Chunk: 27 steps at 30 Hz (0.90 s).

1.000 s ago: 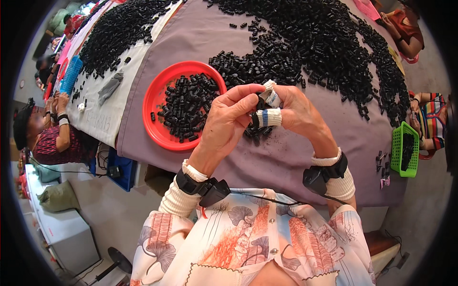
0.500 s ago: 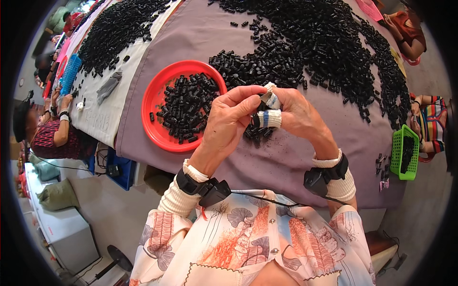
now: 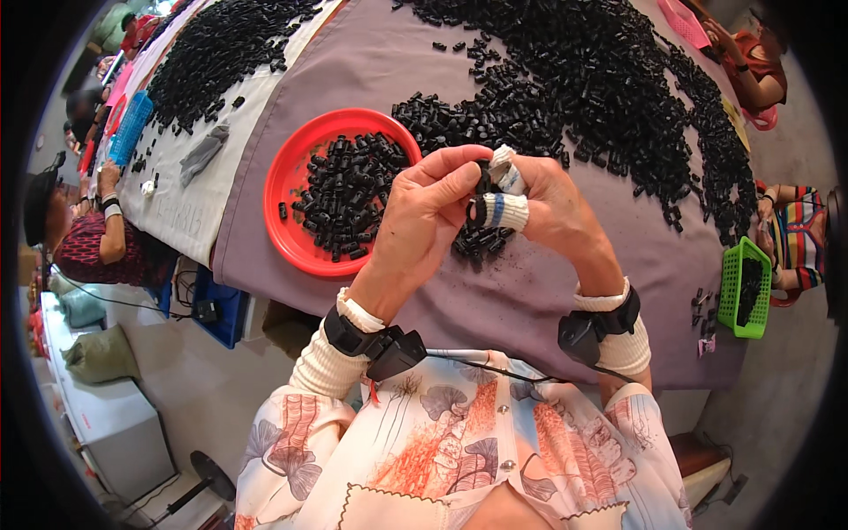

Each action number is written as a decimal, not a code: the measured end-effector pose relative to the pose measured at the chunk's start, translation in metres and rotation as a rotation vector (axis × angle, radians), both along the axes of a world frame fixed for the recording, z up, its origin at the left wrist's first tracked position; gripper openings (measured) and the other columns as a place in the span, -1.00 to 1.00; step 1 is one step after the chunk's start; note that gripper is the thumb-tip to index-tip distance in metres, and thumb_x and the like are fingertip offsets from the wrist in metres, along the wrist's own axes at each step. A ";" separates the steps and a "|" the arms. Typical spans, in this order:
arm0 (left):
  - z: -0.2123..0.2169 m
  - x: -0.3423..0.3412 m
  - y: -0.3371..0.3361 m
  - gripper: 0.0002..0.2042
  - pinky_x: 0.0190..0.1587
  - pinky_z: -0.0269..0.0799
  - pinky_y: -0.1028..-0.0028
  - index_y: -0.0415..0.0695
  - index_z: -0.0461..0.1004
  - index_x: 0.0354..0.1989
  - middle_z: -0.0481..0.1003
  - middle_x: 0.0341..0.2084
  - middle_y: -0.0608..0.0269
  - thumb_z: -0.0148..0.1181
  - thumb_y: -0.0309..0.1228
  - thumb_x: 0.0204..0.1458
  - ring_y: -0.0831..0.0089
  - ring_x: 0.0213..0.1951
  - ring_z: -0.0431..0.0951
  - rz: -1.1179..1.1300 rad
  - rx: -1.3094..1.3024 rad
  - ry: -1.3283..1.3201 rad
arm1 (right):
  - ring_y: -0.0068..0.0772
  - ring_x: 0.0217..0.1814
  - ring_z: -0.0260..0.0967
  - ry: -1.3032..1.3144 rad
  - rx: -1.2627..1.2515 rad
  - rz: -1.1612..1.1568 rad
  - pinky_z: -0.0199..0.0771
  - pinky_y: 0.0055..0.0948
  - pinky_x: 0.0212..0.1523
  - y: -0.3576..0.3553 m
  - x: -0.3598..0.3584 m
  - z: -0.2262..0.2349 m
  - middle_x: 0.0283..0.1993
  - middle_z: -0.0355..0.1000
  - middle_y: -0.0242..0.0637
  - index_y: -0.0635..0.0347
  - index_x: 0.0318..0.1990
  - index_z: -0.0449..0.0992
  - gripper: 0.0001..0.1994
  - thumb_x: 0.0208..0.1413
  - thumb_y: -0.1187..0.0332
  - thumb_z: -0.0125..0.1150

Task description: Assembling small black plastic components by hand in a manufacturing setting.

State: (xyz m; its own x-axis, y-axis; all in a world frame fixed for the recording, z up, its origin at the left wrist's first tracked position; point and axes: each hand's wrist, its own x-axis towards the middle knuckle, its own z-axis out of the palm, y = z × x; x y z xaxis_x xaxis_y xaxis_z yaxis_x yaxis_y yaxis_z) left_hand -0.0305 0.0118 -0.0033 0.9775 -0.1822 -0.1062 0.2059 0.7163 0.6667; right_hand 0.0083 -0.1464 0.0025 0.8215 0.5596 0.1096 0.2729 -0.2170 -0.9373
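Note:
Over the table, in front of my chest, my two hands meet at the fingertips. Thumb and forefinger of my left hand [image 3: 422, 212] pinch a small black plastic part [image 3: 483, 179]. My right hand [image 3: 558, 208] is closed beside it, its fingers curled toward that part. White cloth finger covers [image 3: 505, 212] with a blue stripe wrap the right fingers, and a black band sits at one end. Whatever lies inside the right fingers is hidden. Left of my left hand stands a round red tray [image 3: 281, 234] with many black cylindrical parts [image 3: 349, 194] in it.
A large pile of black parts [image 3: 601, 97] spreads across the purple cloth [image 3: 565, 305]. Another pile [image 3: 216, 57] lies on a white cloth at left. A green basket [image 3: 745, 322] stands at the right edge. Other people sit at both sides. A thin cable runs between my wrist straps.
The black part now shows at my left fingertips, where a greyish flat piece showed before. My right hand has turned slightly. At left, a co-worker's hand has moved toward the blue basket.

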 end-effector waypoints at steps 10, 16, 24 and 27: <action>-0.011 0.002 0.033 -0.79 -0.30 0.44 0.56 -0.28 0.43 -0.13 0.49 -0.42 0.24 0.06 -0.51 0.06 0.57 -0.42 0.47 0.119 0.052 -0.021 | -0.73 -0.60 0.06 0.219 -0.007 -0.127 0.09 -0.61 -0.62 -0.002 -0.004 0.004 -0.63 0.19 -0.57 0.20 -0.43 0.40 -0.75 -0.14 0.28 0.34; -0.025 -0.004 0.074 -0.82 -0.31 0.38 0.66 -0.21 0.50 -0.21 0.50 -0.41 0.36 0.13 -0.50 0.00 0.68 -0.40 0.45 0.450 0.777 -0.026 | -0.77 -0.80 0.01 0.288 0.179 -0.242 -0.07 -0.70 -0.79 -0.017 0.009 -0.001 -0.74 0.16 -0.55 0.09 -0.52 0.33 -0.83 -0.02 0.35 0.20; -0.057 0.028 0.030 -0.84 -0.33 0.37 0.58 -0.24 0.52 -0.31 0.47 -0.46 0.28 0.19 -0.46 -0.07 0.58 -0.43 0.46 0.202 1.319 -0.301 | -0.75 -0.79 0.01 0.329 0.167 -0.247 -0.08 -0.69 -0.79 -0.029 0.013 -0.010 -0.76 0.15 -0.53 0.10 -0.55 0.31 -0.84 0.00 0.38 0.14; -0.069 0.041 0.012 -0.82 -0.38 0.38 0.52 -0.24 0.51 -0.32 0.43 -0.49 0.20 0.21 -0.45 -0.11 0.47 -0.47 0.47 0.185 1.401 -0.372 | -0.75 -0.78 0.01 0.346 0.124 -0.253 -0.08 -0.68 -0.78 -0.033 0.012 -0.017 -0.75 0.14 -0.54 0.10 -0.54 0.33 -0.87 -0.01 0.41 0.12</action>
State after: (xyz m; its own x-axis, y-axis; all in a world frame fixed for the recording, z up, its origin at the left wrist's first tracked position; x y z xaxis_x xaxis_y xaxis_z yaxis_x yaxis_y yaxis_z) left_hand 0.0103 0.0243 -0.0721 0.9851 -0.0158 0.1711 -0.1511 -0.5535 0.8190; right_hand 0.0200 -0.1794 -0.0143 0.9308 0.3366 -0.1426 -0.1090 -0.1167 -0.9872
